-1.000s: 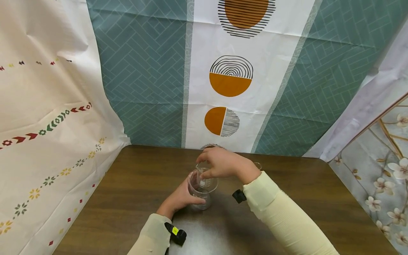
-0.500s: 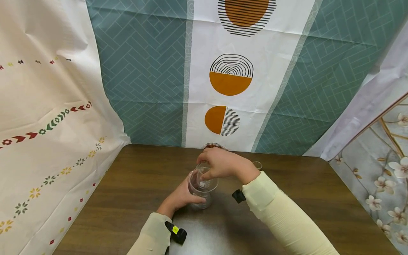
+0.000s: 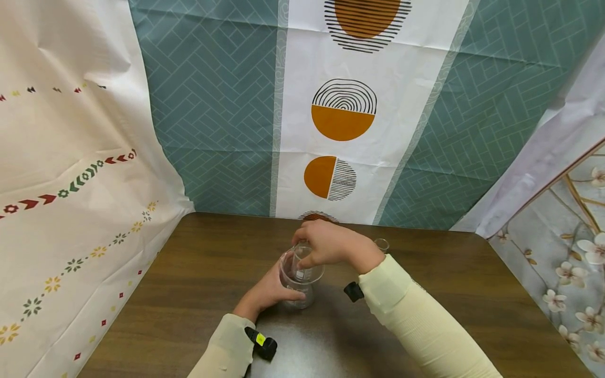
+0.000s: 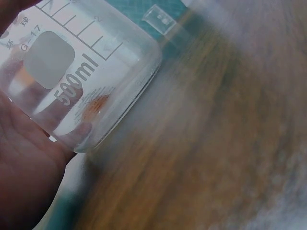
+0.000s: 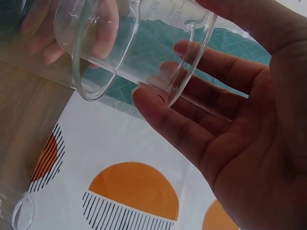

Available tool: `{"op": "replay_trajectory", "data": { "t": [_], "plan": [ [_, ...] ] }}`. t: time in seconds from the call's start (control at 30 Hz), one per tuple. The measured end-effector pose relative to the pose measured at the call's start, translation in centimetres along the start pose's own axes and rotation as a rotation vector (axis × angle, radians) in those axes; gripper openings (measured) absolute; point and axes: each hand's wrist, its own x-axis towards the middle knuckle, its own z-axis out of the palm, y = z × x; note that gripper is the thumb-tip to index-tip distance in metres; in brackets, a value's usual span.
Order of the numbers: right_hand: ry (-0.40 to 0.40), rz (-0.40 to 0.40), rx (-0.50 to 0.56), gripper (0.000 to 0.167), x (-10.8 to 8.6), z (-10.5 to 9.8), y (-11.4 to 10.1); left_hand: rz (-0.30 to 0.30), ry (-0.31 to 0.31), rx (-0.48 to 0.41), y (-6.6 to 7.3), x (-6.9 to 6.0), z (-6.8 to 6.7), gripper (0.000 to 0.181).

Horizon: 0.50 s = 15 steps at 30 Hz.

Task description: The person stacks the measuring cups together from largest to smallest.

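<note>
A large clear glass beaker (image 4: 120, 57) marked 500ml stands upright, and my left hand (image 3: 269, 290) grips it round its left side, thumb across the front. From above, my right hand (image 3: 333, 242) holds a smaller clear beaker (image 5: 158, 43) by its rim between thumb and fingers. The lower part of this small beaker sits inside the mouth of the large one, as the head and right wrist views show. Whether its base touches the large beaker's bottom I cannot tell.
Another small clear glass vessel (image 3: 381, 244) stands behind my right wrist, mostly hidden by it. The brown wooden table (image 3: 198, 294) reaches to a patterned cloth (image 3: 227, 178) at the back, with further cloths at both sides.
Both hands and both beakers stay in nearly the same place. Only the head view shifts very slightly.
</note>
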Motion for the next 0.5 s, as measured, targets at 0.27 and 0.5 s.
{"op": "replay_trajectory", "data": {
  "t": [0.27, 0.5],
  "plan": [
    [-0.018, -0.001, 0.003, 0.043, 0.14, 0.19, 0.01, -0.037, 0.013, 0.022, 0.06, -0.08, -0.04, 0.115],
    [-0.017, -0.011, -0.001, 0.044, 0.30, 0.34, 0.03, -0.010, 0.003, 0.002, 0.22, -0.11, -0.02, 0.113]
  ]
}}
